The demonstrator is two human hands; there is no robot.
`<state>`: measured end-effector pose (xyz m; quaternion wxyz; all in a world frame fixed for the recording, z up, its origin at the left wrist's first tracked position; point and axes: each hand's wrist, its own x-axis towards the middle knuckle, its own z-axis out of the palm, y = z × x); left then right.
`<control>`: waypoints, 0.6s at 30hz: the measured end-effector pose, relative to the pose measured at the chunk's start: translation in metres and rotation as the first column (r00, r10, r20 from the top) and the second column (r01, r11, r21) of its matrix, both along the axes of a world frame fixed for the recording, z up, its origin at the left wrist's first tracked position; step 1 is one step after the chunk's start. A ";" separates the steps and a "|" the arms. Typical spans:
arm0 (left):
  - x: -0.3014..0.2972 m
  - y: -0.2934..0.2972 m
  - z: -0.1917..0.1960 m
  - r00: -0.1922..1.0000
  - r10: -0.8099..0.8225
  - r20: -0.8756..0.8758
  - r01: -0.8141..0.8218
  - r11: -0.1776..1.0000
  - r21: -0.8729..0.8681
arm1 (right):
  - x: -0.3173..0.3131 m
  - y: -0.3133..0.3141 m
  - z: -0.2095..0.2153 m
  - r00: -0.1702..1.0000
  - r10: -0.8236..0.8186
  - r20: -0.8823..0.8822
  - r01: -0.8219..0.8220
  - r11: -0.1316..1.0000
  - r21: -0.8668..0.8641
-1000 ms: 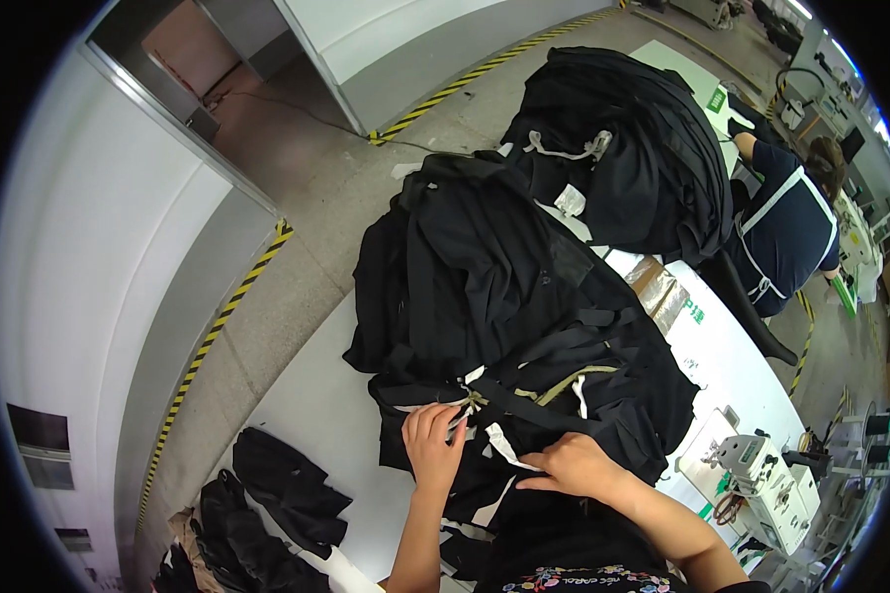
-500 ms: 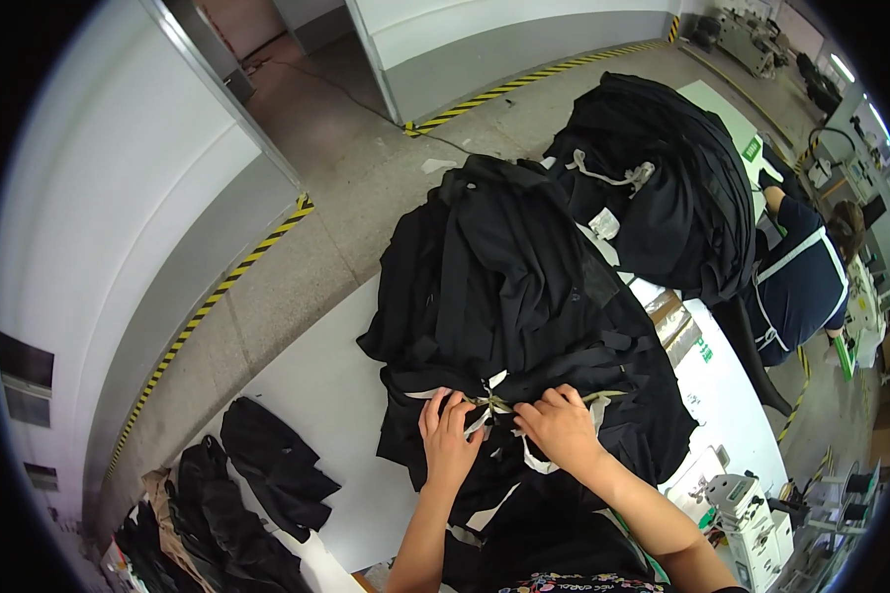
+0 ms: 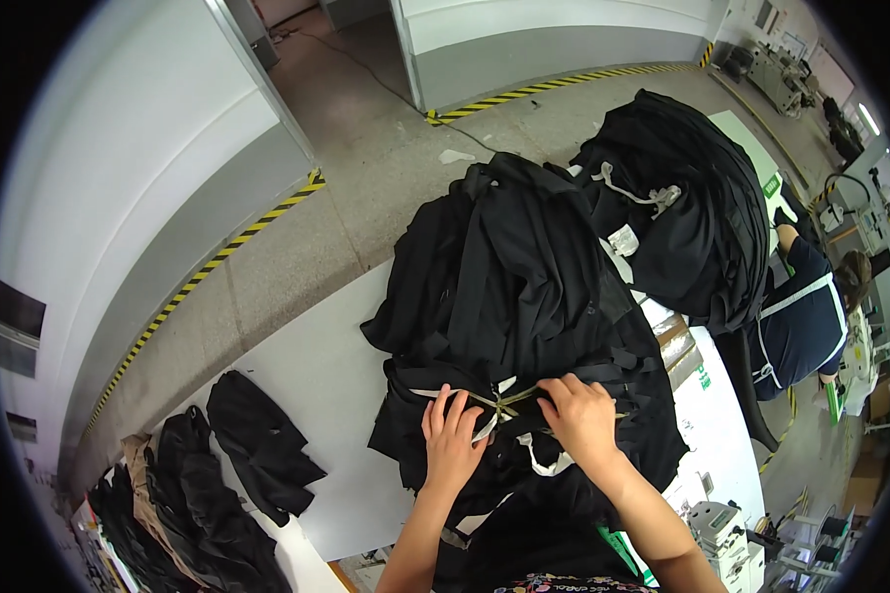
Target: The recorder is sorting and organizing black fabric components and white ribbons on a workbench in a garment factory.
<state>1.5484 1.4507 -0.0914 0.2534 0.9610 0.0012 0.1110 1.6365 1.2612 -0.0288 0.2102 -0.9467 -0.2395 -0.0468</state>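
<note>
A bundle of black fabric pieces (image 3: 524,267) lies on the table before me, bound near its front by a thin olive-tan fabric tie (image 3: 502,405). The tie crosses in a knot, with strands running out to both sides. My left hand (image 3: 452,445) is closed at the left strand, fingertips on it and the black cloth. My right hand (image 3: 585,423) pinches the right strand between thumb and fingers, drawing it taut. White cloth scraps (image 3: 547,457) stick out below the knot, between my hands.
A second black fabric bundle (image 3: 692,217), with a white tie, stands at the far right. More dark garment pieces (image 3: 262,440) lie left on the white table (image 3: 341,336). A sewing machine (image 3: 722,539) is at lower right; a co-worker (image 3: 801,316) sits beyond the table's right side.
My right hand has risen and moved slightly right, pulling its strand away from the knot. The knot shows more openly between my hands. The whole view has shifted a little.
</note>
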 end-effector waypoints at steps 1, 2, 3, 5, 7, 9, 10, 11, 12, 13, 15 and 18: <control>-0.003 -0.001 0.000 1.000 0.002 0.006 -0.002 1.000 -0.008 | 0.003 0.006 0.001 0.998 0.064 0.016 -0.065 0.992 0.106; -0.005 -0.001 0.000 1.000 0.006 0.012 -0.006 1.000 -0.015 | 0.005 0.012 0.000 0.993 0.116 0.015 -0.117 0.979 0.169; -0.006 -0.003 0.000 0.999 0.031 0.039 -0.030 0.999 -0.018 | 0.007 0.019 -0.003 0.986 0.167 0.017 -0.166 0.958 0.233; -0.010 -0.007 -0.004 0.995 0.075 0.069 -0.075 0.997 -0.010 | 0.008 0.035 -0.010 0.980 0.199 -0.031 -0.188 0.958 0.216; -0.010 -0.013 -0.009 0.981 0.137 0.135 -0.139 0.990 0.008 | 0.012 0.042 -0.028 0.974 0.212 -0.084 -0.199 0.969 0.146; -0.015 -0.013 -0.015 0.978 0.144 0.148 -0.150 0.988 0.030 | 0.022 0.044 -0.042 0.950 0.232 -0.210 -0.194 0.963 0.187; -0.017 -0.012 -0.018 0.976 0.146 0.160 -0.156 0.986 0.052 | 0.027 0.044 -0.046 0.910 0.247 -0.332 -0.178 0.958 0.225; -0.019 -0.013 -0.020 0.976 0.162 0.147 -0.170 0.984 0.043 | 0.029 0.042 -0.048 0.904 0.252 -0.346 -0.146 0.941 0.304; -0.020 -0.012 -0.021 0.975 0.168 0.145 -0.175 0.984 0.042 | 0.030 0.042 -0.049 0.902 0.256 -0.347 -0.151 0.941 0.303; -0.022 -0.012 -0.024 0.973 0.159 0.166 -0.168 0.985 0.041 | 0.031 0.040 -0.052 0.855 0.254 -0.452 -0.087 0.930 0.358; -0.023 -0.013 -0.029 0.970 0.153 0.189 -0.163 0.986 0.037 | 0.033 0.037 -0.060 0.749 0.267 -0.606 0.044 0.893 0.448; -0.022 -0.016 -0.036 0.955 0.150 0.255 -0.163 0.986 0.029 | 0.035 0.029 -0.062 0.621 0.251 -0.742 0.200 0.865 0.460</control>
